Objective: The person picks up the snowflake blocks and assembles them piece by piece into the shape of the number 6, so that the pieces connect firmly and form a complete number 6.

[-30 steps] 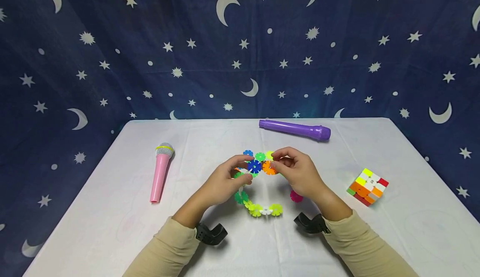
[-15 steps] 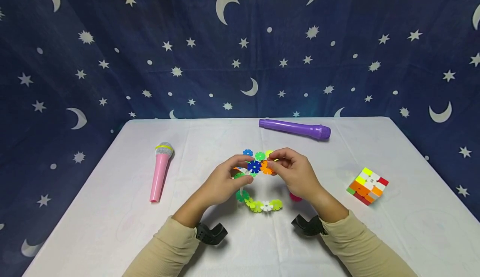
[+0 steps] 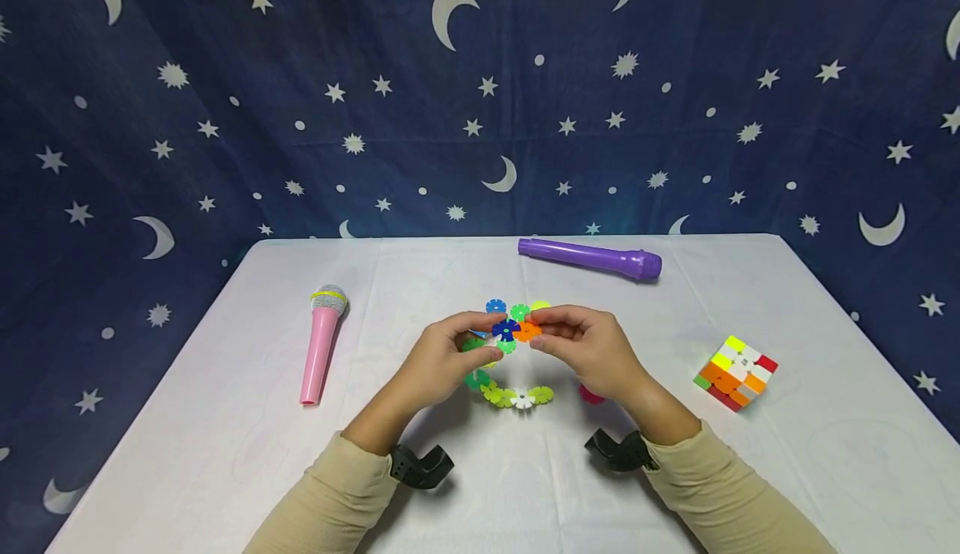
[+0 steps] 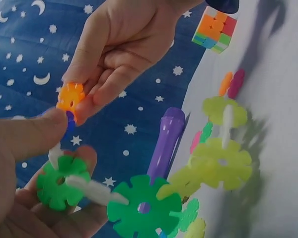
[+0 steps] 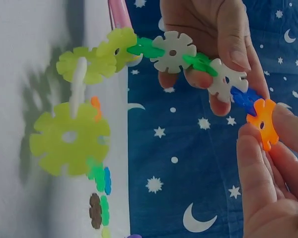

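Observation:
A chain of slotted flower-shaped plastic discs hangs between my hands, in yellow-green (image 5: 69,139), white (image 5: 174,52), green and dark blue. My left hand (image 3: 441,360) pinches the chain near its dark blue disc (image 3: 506,330). In the right wrist view, left fingers lie behind the white and green discs. My right hand (image 3: 592,349) pinches an orange disc (image 5: 262,125) between thumb and fingers; its edge meets the dark blue disc. How deep the slots engage is hard to see. The chain's yellow-green end dangles over the cloth in the left wrist view.
Loose discs, among them a blue disc (image 3: 496,306) and a pink disc (image 3: 591,394), lie behind and beside my hands. A purple microphone (image 3: 588,260) lies at the back, a pink microphone (image 3: 321,346) at left, and a puzzle cube (image 3: 736,373) at right.
My right hand has shifted left, bringing the orange disc from apart to against the dark blue disc, and it now looks tilted. The chain's lower end has risen slightly.

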Demonstrator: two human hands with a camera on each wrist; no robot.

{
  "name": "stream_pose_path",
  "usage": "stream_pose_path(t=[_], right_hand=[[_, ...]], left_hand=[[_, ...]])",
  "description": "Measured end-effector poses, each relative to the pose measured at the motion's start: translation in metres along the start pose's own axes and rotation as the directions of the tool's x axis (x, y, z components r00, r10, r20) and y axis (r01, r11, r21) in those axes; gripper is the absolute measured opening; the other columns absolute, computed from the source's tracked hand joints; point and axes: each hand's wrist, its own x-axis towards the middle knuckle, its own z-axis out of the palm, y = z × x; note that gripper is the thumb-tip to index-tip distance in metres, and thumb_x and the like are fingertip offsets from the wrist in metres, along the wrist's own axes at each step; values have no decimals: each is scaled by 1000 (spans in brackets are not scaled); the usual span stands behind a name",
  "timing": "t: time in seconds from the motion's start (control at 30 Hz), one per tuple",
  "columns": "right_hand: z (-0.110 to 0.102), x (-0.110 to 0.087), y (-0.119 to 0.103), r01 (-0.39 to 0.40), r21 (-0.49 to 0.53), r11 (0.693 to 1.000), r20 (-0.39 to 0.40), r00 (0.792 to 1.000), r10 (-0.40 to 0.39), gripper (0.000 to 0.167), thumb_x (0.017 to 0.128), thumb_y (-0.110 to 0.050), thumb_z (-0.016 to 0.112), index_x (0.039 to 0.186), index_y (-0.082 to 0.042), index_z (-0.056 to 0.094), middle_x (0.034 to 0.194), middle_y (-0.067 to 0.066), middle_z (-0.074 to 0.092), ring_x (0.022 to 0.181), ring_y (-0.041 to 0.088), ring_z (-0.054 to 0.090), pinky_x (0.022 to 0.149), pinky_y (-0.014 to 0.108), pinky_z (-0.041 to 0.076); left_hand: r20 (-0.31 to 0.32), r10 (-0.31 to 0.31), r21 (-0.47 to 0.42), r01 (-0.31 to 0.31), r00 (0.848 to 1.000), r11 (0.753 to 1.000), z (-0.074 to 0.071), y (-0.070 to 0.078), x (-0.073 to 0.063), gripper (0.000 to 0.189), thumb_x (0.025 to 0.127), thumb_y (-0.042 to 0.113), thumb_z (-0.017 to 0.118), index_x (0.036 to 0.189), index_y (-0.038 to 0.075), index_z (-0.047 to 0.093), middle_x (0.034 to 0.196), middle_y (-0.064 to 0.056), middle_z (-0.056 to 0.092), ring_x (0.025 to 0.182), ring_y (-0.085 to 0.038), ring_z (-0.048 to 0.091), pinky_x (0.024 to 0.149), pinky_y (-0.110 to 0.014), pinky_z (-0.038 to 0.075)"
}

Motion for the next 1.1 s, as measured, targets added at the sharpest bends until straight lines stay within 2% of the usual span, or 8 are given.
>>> stream_pose_path(t=[0.13,0.3,0.47,0.6,0.73,0.87,0.97,1.1], right_hand=[[3,0,0,5,6,1000,-18,1000,-5,27,83,11,74,109,15,68,105,25,70,83,11,70,78,25,56],[5,1,1,10,17,1000,-26,1000,-9,27,82,13,74,107,15,67,103,25,69,83,10,70,78,24,56],[-2,2,1,-29,-8,1000,44,999,29,38,85,4,75,121,10,64,117,24,66,99,30,70,82,29,57],[-18,5,5,-53,-170,984,79,995,67,49,87,-5,77,133,2,60,127,21,63,113,41,62,90,39,54],[-37,9,16,-121,-382,916,60,986,155,49,90,-14,75,134,0,60,128,19,63,113,38,61,95,49,50],[-47,12,31,-186,-510,840,67,965,254,48,90,-16,73,134,-1,59,127,20,62,109,39,63,95,53,49],[-50,14,42,-164,-594,788,88,960,266,44,89,-13,73,130,0,62,121,17,65,108,37,62,97,53,47],[-50,14,50,-128,-659,741,111,958,265,36,88,-9,73,122,0,66,110,12,69,102,32,61,96,52,47]], left_hand=[[6,10,-18,-10,1000,1000,0,1,0,43,89,8,76,131,8,67,118,-10,69,91,-16,66,75,-27,55],[6,-15,9,15,1000,1000,1,0,0,43,92,10,74,134,10,65,116,-10,68,92,-18,66,77,-30,55],[47,-53,2,53,997,999,0,-2,2,46,99,13,64,144,17,54,119,-12,64,94,-18,68,80,-33,54],[43,-66,-35,68,997,997,-2,-3,3,45,102,13,57,147,14,50,118,-13,62,92,-20,69,79,-35,56],[33,-92,-93,94,995,991,-3,-5,3,43,103,11,53,145,9,47,119,-15,60,91,-25,69,78,-37,57],[40,-112,-133,116,993,984,-3,-7,4,40,103,9,53,143,8,48,118,-16,60,88,-26,68,74,-43,58],[43,-119,-136,124,992,983,-3,-6,3,42,103,10,53,145,11,48,116,-16,60,84,-24,67,71,-46,58],[55,-123,-112,129,991,985,-4,-6,3,45,103,12,54,148,12,48,114,-14,59,82,-23,67,69,-40,58]])
